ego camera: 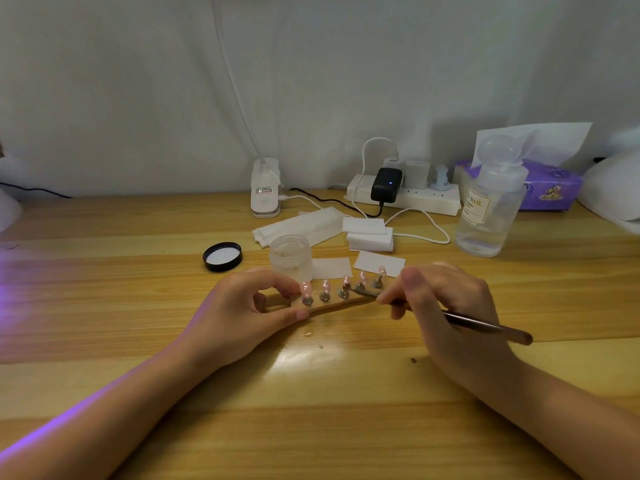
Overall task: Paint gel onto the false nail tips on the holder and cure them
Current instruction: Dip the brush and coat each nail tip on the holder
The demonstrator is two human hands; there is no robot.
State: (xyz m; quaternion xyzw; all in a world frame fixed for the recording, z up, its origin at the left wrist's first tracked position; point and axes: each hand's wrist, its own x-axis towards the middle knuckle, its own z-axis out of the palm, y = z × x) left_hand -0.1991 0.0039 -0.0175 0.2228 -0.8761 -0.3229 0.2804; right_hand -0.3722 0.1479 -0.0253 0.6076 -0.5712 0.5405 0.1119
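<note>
— Where are the nail tips (346, 283)?

— On the holder (332, 304), in the middle of the table (138, 341), in a row of five. The left hand (242, 308) pinches the holder's left end.

— And the other hand?

— The right hand (446, 299) grips a brush (485, 326), fingers tight, its tip by the middle nails.

— Is it almost done?

— I think not. The tips look pink, but painting goes on — curing is left. The open jar (290, 252) sits just behind.
</note>
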